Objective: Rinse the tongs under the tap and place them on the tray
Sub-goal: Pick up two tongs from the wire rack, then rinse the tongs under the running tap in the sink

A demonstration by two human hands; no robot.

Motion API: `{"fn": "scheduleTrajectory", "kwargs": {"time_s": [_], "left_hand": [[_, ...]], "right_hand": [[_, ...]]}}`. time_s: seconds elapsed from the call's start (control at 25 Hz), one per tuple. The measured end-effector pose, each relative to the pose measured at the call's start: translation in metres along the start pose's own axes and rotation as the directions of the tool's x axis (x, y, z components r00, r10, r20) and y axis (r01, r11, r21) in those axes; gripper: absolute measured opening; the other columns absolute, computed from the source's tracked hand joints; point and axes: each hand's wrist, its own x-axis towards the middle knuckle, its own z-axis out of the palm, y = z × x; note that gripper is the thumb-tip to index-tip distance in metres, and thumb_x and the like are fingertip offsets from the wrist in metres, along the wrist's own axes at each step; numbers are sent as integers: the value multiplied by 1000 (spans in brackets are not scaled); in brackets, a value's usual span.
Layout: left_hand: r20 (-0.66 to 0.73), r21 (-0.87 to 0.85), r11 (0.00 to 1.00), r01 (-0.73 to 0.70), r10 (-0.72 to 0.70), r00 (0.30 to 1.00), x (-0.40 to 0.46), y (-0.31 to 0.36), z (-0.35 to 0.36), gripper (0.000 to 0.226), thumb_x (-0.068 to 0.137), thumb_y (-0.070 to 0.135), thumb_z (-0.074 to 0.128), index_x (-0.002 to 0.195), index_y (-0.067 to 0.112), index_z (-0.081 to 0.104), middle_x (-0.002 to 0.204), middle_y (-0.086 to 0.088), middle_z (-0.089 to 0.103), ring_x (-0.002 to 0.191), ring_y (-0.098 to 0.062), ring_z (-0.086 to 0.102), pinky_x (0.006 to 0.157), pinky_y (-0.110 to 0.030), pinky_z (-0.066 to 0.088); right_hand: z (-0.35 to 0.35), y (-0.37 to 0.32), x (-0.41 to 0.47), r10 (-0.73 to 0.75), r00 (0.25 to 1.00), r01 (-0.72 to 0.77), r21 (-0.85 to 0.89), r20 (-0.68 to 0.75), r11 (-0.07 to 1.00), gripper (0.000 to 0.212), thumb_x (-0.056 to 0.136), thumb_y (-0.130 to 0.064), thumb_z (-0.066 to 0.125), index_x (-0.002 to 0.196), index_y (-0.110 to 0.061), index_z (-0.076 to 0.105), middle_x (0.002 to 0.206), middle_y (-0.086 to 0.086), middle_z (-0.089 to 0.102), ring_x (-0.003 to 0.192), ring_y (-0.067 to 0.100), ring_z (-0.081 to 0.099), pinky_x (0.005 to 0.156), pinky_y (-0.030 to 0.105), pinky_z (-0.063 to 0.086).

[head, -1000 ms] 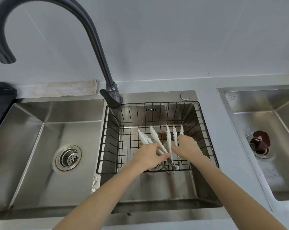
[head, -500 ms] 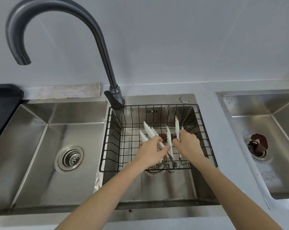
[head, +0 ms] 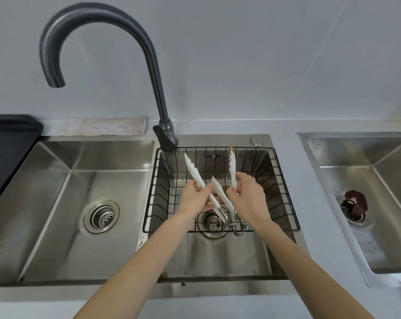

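Hands over wire basket (head: 284, 180): left hand (head: 192, 199) pinching white tongs (head: 196, 172), right hand (head: 248, 196) pinching 2nd tongs (head: 232, 166).

Both forearms are extended forward and inward from the lower edge of the view, bare, converging near centre. The left hand (head: 193, 198) is held palm-inward, thumb and fingers pinched around a white tong arm (head: 196, 173). The right hand (head: 246, 196) is raised slightly higher, fingers curled, another tong arm (head: 232, 168) pinched upright between fingertips.
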Motion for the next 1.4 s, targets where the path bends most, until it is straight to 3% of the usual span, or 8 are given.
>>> {"fn": "scheduleTrajectory", "kwargs": {"time_s": [0.24, 0.4, 0.52, 0.84, 1.0, 1.16, 1.28, 1.4], "left_hand": [[-40, -105, 994, -13, 9, 999, -17, -4, -35, 16, 90, 5, 50, 106, 7, 53, 94, -7, 65, 70, -16, 68, 60, -27, 60], [-71, -121, 992, -39, 31, 997, -31, -13, -59, 24, 92, 4, 47, 116, 7, 49, 99, -6, 66, 65, -10, 71, 53, -24, 59], [-94, -139, 990, -16, 3, 996, -33, -19, -84, 26, 93, 4, 44, 118, 1, 50, 114, -17, 65, 84, -22, 71, 52, -25, 59], [-189, -210, 976, -54, 14, 982, -44, -20, -170, 10, 95, 19, 45, 96, 12, 52, 87, -3, 65, 66, -14, 68, 44, -23, 55], [-209, -155, 986, -61, 28, 978, -42, -15, -210, 9, 94, 19, 49, 86, 17, 51, 81, 0, 64, 50, -5, 68, 41, -22, 53], [-184, -118, 992, -49, 26, 983, -35, -8, -248, 5, 93, 14, 49, 96, 12, 53, 82, -2, 64, 57, -10, 68, 42, -22, 52], [-173, -106, 992, -66, 47, 984, -28, -3, -269, 6, 92, 16, 51, 91, 16, 57, 81, -2, 64, 55, -8, 69, 44, -23, 54], [-167, -107, 992, -69, 50, 985, -21, 5, -287, 5, 92, 16, 53, 93, 18, 57, 80, -3, 64, 63, -15, 69, 51, -28, 59]], "right_hand": [[18, -21, -13, 1, 1000, -1, 132, 0, 991, 48, 90, -32, 54, 134, -18, 42, 112, 0, 56, 84, 14, 59, 72, 24, 44], [35, -45, -24, 41, 997, -62, 325, 73, 944, 37, 91, -31, 53, 125, -16, 46, 87, -5, 60, 60, 4, 60, 51, 9, 43], [52, -63, -33, 3, 994, -44, 381, 109, 923, 14, 94, -30, 48, 96, -18, 53, 74, -2, 63, 52, -1, 57, 47, 4, 42], [104, -124, -46, -36, 981, -34, 347, 192, 937, 22, 96, -32, 43, 91, -17, 59, 68, -11, 62, 64, 11, 59, 64, 22, 48], [131, -151, -47, -45, 977, -23, 312, 208, 950, 29, 96, -31, 43, 93, -9, 61, 69, -13, 64, 56, 10, 55, 57, 21, 46], [154, -174, -44, -18, 977, -45, 292, 212, 955, 27, 96, -32, 42, 88, -14, 60, 69, -14, 64, 59, 10, 57, 60, 22, 46], [167, -186, -38, -5, 978, -60, 301, 210, 952, 29, 96, -32, 43, 102, -13, 62, 75, -13, 65, 75, 19, 64, 74, 36, 54], [176, -196, -30, 39, 984, -91, 306, 172, 948, 33, 96, -31, 44, 115, -10, 60, 86, -3, 67, 68, 11, 61, 68, 26, 51]]}}
